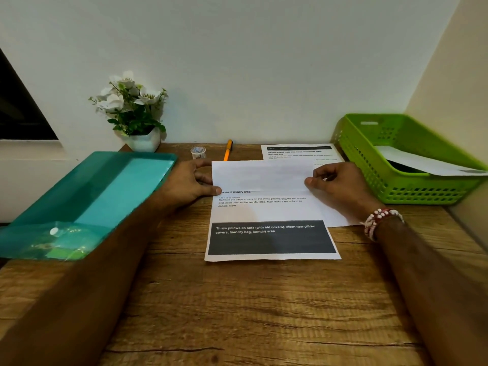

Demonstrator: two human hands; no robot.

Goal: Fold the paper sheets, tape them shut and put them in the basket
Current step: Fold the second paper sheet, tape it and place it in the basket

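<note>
A printed paper sheet (269,215) lies in the middle of the wooden table, its far third folded toward me so the blank back shows. My left hand (188,182) pinches the left end of that flap, and my right hand (338,182) pinches the right end. Another printed sheet (301,153) lies under it, sticking out at the back right. A small roll of clear tape (198,152) stands near the wall. The green basket (380,178) sits at the right with a folded white paper (427,162) inside.
A teal tray (87,196) holding a clear plastic bag (58,241) sits at the left. An orange pen (228,150) lies by the tape. A white pot of artificial flowers (137,112) stands against the wall. A wall closes in on the right.
</note>
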